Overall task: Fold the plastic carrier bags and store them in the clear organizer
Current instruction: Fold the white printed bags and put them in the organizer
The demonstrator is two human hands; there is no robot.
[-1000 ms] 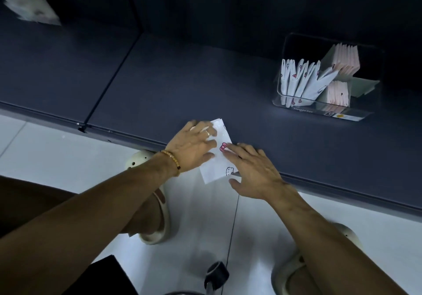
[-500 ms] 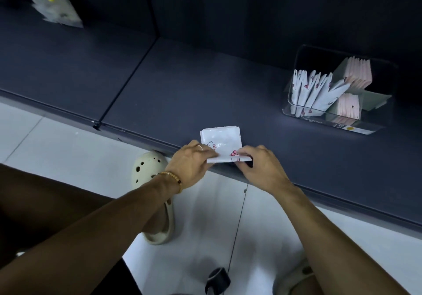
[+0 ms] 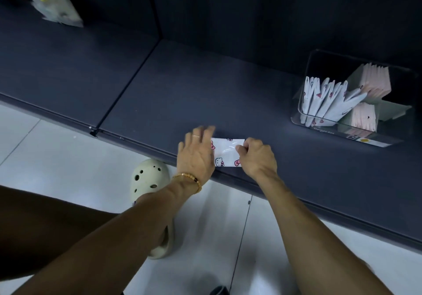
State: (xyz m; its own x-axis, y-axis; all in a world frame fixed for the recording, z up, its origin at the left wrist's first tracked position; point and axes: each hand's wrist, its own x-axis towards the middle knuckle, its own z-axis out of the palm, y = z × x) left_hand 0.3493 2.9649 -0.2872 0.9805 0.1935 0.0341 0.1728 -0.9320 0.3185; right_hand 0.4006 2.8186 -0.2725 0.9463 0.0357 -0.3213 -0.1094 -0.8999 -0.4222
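- Near the front edge of the dark shelf (image 3: 205, 93), a folded plastic carrier bag (image 3: 227, 152) lies flat as a small rectangle, between the two hands and touching both.
- Left hand (image 3: 198, 155) rests over the bag's left end with fingers straight and spread, palm down; its fingertips are blurred. A thin ring sits on one finger and a gold beaded bracelet (image 3: 188, 179) circles the wrist.
- Right hand (image 3: 257, 157) has its fingers curled, pinching the bag's right end between thumb and fingertips.
- Bag plastic is white and glossy, catching a highlight near its middle, and is printed with pink bows and a cartoon cat face.
- Toward the right end of the shelf, well apart from the hands, stands the clear organizer (image 3: 319, 130), a transparent hard-walled box with a label strip along its front.
- Inside it, folded white bags (image 3: 324, 102) with the same pink print stand on edge in a fanned row at the left; pale pink folded bags (image 3: 374, 82) are stacked in the compartments to the right, behind pale dividers.
- Shelf surface is matte, dark blue-grey, with a seam running from the front edge to the back.
- At the far left corner of the shelf sits a blurred package (image 3: 57, 7) with yellow shapes on it.
- Below the shelf edge lies a white tiled floor (image 3: 57, 157), with a cream perforated clog (image 3: 148, 176) on the left foot.
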